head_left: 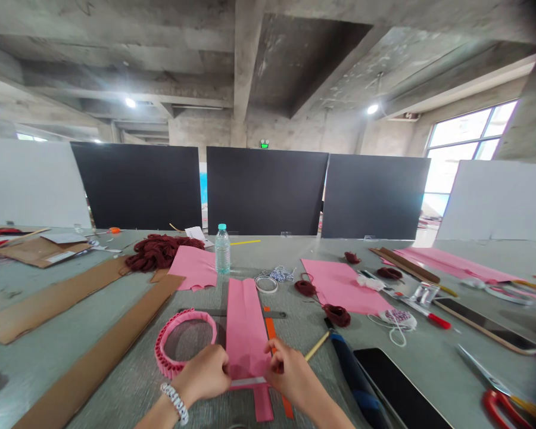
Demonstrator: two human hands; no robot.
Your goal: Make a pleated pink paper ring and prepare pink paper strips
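A long pink sheet (245,325), paper or thin cloth, lies lengthwise in front of me with a crease down its middle. A white strip (249,382) runs across its near end, and a narrow pink piece (262,405) sticks out below. My left hand (205,374) is closed at the sheet's near left corner, its fingertips partly hidden. At the near right corner, my right hand (288,366) pinches the edge with bent fingers. Beside my left hand lies a pink ring with a ruffled edge (161,342). An orange strip (270,325) passes under my right hand.
A water bottle (222,250) stands beyond the sheet, near dark red yarn (158,251). Cardboard strips (102,345) lie left. To the right are a blue-black tool handle (352,372), a phone (397,384), red-handled scissors (495,396) and another pink sheet (343,286).
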